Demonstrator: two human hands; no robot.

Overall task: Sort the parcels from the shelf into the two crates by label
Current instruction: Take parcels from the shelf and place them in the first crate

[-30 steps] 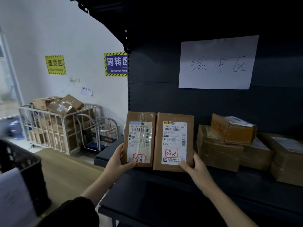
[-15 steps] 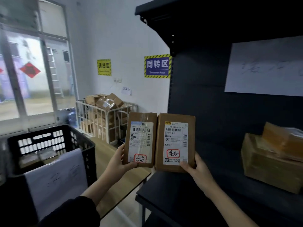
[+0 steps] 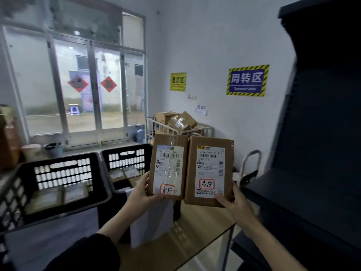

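Over the desk (image 3: 197, 229) near its right edge, beside the dark shelf (image 3: 322, 173), the left hand (image 3: 139, 194) grips the left parcel (image 3: 168, 165) and the right hand (image 3: 234, 204) grips the right parcel (image 3: 210, 171), both upright and touching, with the near crate (image 3: 64, 184) and the far crate (image 3: 125, 153) off to the left.

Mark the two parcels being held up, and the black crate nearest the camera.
left parcel (image 3: 168, 169): head view, middle of its white shipping label.
right parcel (image 3: 210, 171): head view, middle of its white shipping label.
nearer crate (image 3: 62, 174): head view, slotted back wall.
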